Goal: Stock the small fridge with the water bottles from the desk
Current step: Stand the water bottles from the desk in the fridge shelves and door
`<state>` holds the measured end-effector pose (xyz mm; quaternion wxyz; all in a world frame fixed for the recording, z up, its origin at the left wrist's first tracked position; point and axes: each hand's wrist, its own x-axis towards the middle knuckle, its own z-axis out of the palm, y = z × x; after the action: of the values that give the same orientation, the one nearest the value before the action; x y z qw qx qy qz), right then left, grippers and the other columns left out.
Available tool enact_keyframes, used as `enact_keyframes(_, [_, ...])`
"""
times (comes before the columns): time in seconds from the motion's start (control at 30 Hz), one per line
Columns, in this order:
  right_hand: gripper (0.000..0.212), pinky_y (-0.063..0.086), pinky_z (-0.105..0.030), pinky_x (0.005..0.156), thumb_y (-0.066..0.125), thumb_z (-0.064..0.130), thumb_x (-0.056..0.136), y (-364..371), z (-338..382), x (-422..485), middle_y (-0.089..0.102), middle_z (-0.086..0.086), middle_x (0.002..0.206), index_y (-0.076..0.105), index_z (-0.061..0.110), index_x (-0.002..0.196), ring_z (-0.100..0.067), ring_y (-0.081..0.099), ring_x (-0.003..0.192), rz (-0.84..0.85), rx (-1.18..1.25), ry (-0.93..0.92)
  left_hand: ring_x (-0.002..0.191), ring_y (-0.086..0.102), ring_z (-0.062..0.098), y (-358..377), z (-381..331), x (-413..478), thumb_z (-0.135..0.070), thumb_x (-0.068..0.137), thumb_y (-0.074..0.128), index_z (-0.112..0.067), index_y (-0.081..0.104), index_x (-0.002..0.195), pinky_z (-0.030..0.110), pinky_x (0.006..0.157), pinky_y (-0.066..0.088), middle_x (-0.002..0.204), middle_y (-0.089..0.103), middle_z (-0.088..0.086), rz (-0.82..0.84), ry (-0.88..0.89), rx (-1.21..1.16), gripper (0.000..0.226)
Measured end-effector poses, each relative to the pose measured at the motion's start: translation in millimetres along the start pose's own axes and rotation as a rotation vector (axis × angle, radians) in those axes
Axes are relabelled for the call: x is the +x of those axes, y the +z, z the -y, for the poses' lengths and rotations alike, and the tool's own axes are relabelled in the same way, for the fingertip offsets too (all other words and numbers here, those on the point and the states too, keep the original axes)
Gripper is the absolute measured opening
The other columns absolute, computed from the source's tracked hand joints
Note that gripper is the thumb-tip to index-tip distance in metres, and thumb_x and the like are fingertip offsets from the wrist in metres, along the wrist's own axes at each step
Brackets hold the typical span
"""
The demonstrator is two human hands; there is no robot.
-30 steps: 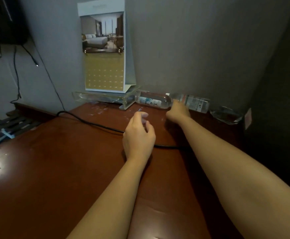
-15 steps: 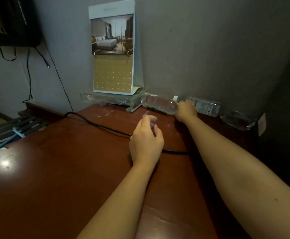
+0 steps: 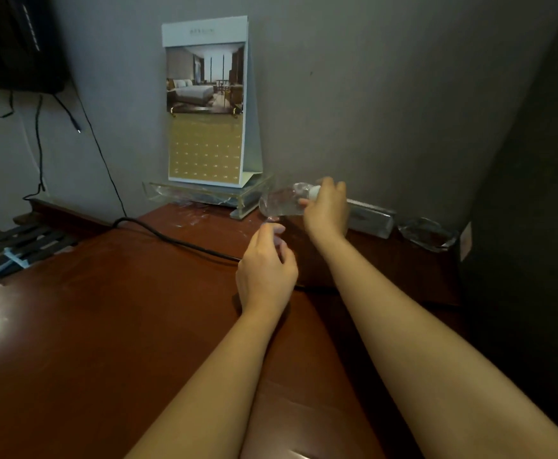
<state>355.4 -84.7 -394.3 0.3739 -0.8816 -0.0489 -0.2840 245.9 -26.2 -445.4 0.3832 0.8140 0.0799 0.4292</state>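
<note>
A clear water bottle [image 3: 279,202] with a white cap is lifted off the red-brown desk [image 3: 105,309] near the back wall. My right hand [image 3: 325,210] grips it at the neck and cap, the bottle's base pointing left. A second bottle [image 3: 368,217] with a grey label lies on its side against the wall behind that hand. My left hand [image 3: 266,271] hovers over the desk just below the lifted bottle, fingers loosely curled, with a small thin thing at its fingertips that I cannot make out. No fridge is in view.
A tall desk calendar [image 3: 206,104] stands on a clear acrylic stand [image 3: 204,195] at the back. A black cable [image 3: 178,241] crosses the desk. A glass ashtray [image 3: 426,235] sits at the back right by a dark panel [image 3: 536,193]. A dark screen [image 3: 16,44] hangs top left.
My right hand has closed on the near bottle's neck and lifted it off the desk, tilting it. The view has shifted a little. My left hand has barely moved.
</note>
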Motion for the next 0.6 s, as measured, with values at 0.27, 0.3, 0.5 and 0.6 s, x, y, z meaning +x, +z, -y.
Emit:
enact_keyframes(0.27, [0.021, 0.040, -0.036, 0.080, 0.053, 0.017, 0.093, -69, 68, -20, 0.051, -0.011, 0.118, 0.053, 0.010, 0.113, -0.035, 0.055, 0.104, 0.000, 0.038, -0.327, 0.117, 0.051, 0.029, -2, -4, -1, -0.063, 0.068, 0.060, -0.008, 0.030, 0.141, 0.038, 0.089, 0.046, 0.133, 0.042, 0.013, 0.002, 0.069, -0.144, 0.096])
enact_keyframes(0.3, [0.020, 0.040, -0.036, 0.078, 0.052, 0.017, 0.093, -77, 70, -27, 0.052, -0.011, 0.117, 0.053, 0.010, 0.111, -0.035, 0.055, 0.104, 0.009, 0.038, -0.344, 0.119, 0.049, 0.029, -3, -5, -2, -0.067, 0.063, 0.059, -0.007, 0.027, 0.142, 0.036, 0.092, 0.044, 0.135, 0.040, 0.015, 0.017, 0.063, -0.179, 0.103])
enact_keyframes(0.5, [0.026, 0.035, -0.032, 0.073, 0.052, 0.025, 0.094, -110, 56, -67, 0.050, -0.010, 0.115, 0.051, 0.010, 0.116, -0.032, 0.054, 0.101, 0.064, 0.048, -0.383, 0.098, 0.062, 0.041, -5, -8, -10, -0.045, 0.063, 0.075, -0.014, 0.027, 0.141, 0.039, 0.069, 0.050, 0.115, 0.063, 0.021, 0.213, 0.066, -0.232, 0.096])
enact_keyframes(0.6, [0.033, 0.036, -0.029, 0.073, 0.055, 0.030, 0.092, -119, 50, -76, 0.050, -0.006, 0.114, 0.054, 0.014, 0.120, -0.028, 0.056, 0.099, 0.029, 0.033, -0.376, 0.096, 0.063, 0.042, -4, -8, -13, -0.024, 0.063, 0.082, -0.008, 0.033, 0.137, 0.037, 0.066, 0.046, 0.107, 0.066, 0.020, 0.189, 0.122, -0.208, 0.090])
